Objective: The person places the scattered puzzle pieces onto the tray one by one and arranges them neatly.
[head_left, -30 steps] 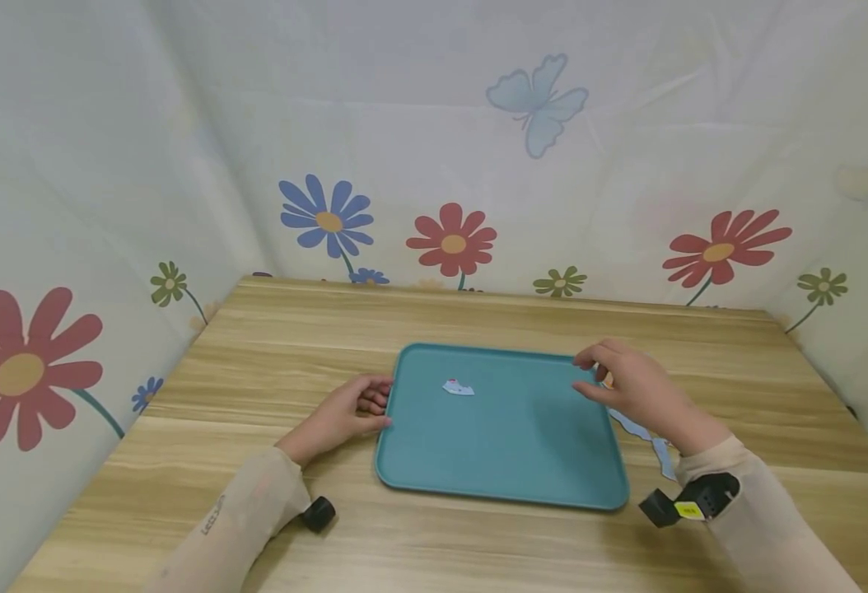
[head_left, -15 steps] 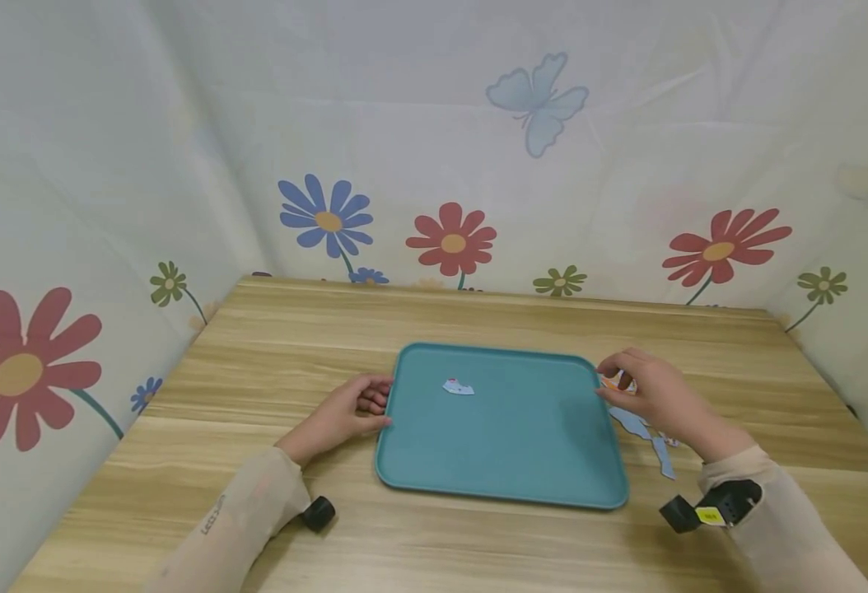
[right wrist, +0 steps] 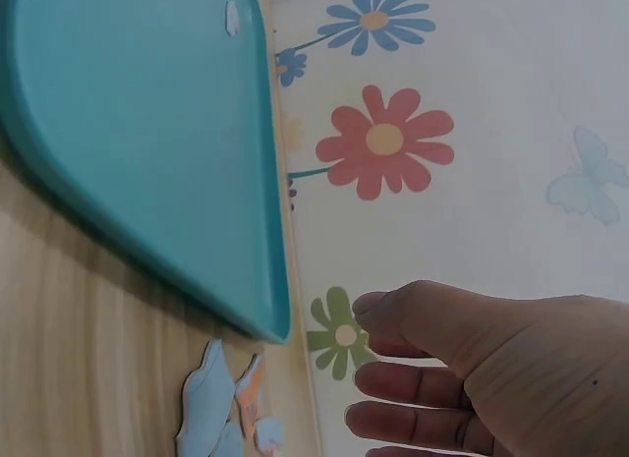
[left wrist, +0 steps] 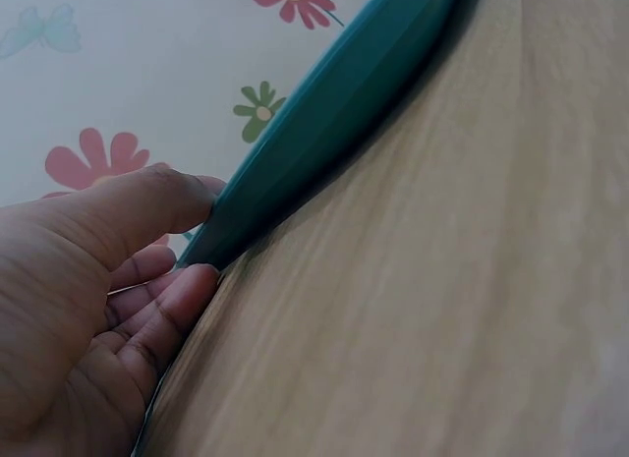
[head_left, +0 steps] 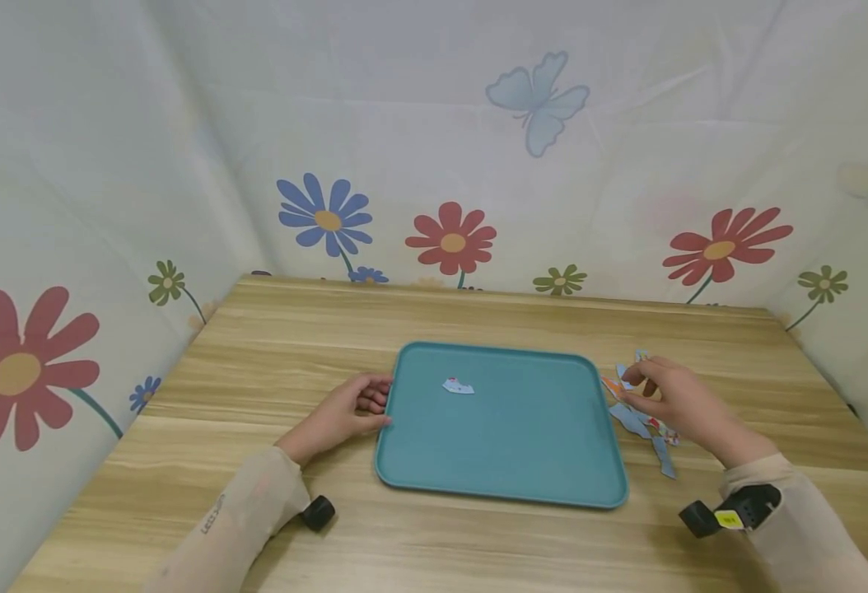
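Note:
A teal tray [head_left: 508, 445] lies on the wooden table. My left hand [head_left: 341, 416] holds its left edge, with thumb and fingertips at the rim, as the left wrist view also shows at close range. One small light-blue puzzle piece [head_left: 459, 387] rests in the tray's upper left part. Past the tray's right side, my right hand [head_left: 679, 399] hovers with bent fingers over a loose group of flat, irregular puzzle pieces [head_left: 630, 420], light blue with orange and red bits. Nothing shows between its thumb and fingers in the right wrist view. The hand partly covers the group.
The wooden table [head_left: 293, 346] extends around the tray on every side. A white curtain [head_left: 612, 165] printed with flowers and a butterfly hangs behind it. A black wrist camera [head_left: 319, 513] sits at the left sleeve, another [head_left: 701, 519] at the right.
My right hand has moved right, from over the tray's right edge to above the puzzle pieces, uncovering more of them. The left hand, tray and piece in the tray have stayed put.

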Demonstrator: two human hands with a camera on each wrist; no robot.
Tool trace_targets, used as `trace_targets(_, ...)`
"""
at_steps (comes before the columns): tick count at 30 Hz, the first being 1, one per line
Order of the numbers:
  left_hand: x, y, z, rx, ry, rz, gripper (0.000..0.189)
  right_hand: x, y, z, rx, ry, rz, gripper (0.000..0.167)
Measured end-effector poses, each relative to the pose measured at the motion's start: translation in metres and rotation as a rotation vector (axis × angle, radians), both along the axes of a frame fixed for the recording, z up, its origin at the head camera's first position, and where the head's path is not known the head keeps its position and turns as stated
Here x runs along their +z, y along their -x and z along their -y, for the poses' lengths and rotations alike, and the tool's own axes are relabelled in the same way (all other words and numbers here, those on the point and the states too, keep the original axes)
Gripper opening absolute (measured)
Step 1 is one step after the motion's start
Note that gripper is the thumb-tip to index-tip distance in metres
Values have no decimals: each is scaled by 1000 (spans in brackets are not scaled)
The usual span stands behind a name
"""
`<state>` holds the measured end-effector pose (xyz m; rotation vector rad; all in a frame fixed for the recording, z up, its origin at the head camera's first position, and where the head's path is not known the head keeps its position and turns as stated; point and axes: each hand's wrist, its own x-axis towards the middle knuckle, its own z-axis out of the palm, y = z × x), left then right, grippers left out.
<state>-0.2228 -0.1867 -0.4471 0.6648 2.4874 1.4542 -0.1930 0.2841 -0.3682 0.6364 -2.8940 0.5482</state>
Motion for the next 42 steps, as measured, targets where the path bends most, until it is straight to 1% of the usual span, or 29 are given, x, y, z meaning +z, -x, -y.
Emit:
trace_targets(7,0,0,0,-1,1,-4,60,-9,2,-11,-25,-15,15,20)
trace_targets(14,2,0,-2,12,3,17,60,-18,6,-24,-37,-31,19,20)
trace_targets(21,2,0,-1,5,8,1,60,-21,9,-30,-74,-47,96,22)
trace_targets(25,0,1,-1,7,9,-1,60,-22,9,-32,-92,-61,119,22)
trace_targets(35,2,0,-1,-7,3,2,59,-30,13,-43,-53,-89,76,15)
trace_targets(42,1,1,-1,0,1,2,60,-33,14,-45,-72,-113,108,11)
